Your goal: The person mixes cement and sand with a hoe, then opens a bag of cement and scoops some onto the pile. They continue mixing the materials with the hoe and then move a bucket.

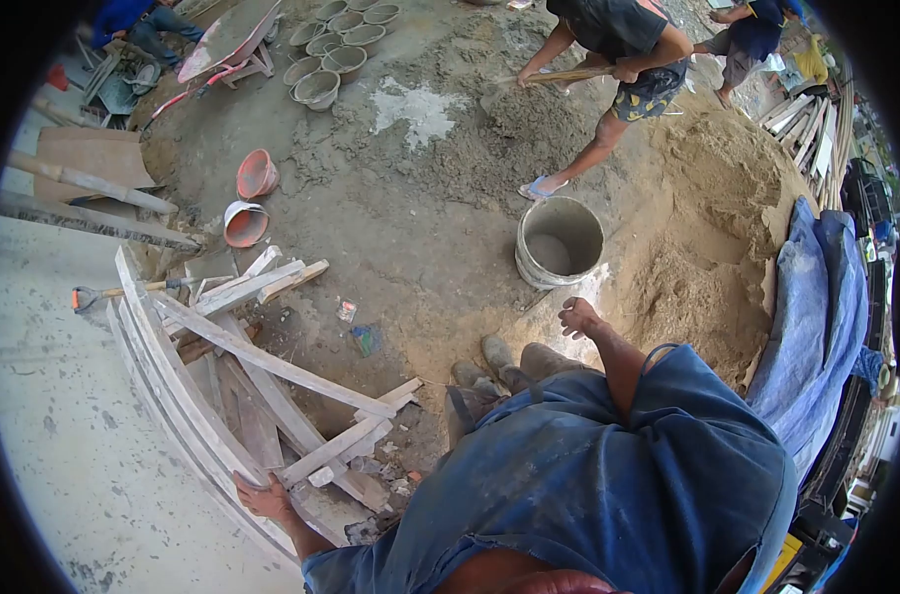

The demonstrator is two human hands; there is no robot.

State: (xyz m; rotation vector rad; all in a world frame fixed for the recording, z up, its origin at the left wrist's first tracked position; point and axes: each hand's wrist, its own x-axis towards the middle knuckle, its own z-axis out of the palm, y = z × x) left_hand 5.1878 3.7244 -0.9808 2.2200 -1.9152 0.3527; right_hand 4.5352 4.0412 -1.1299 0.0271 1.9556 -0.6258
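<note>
Left hand [262,495] at 7 o'clock grips the end of a long wooden plank [188,401] in the scrap-timber pile [272,396] (fingers wrapped over its edge). Right hand [576,317] at ctr hangs free, fingers loosely curled, holding nothing, just below the grey bucket [559,241] w/ sand heap [707,247] at 3 o'clock. A co-worker [618,49] at 12 o'clock shovels the mortar mix [529,119]

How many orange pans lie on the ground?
2: one pan on its side left of the cement patch, the other pan just below it. More may be hidden.
</note>
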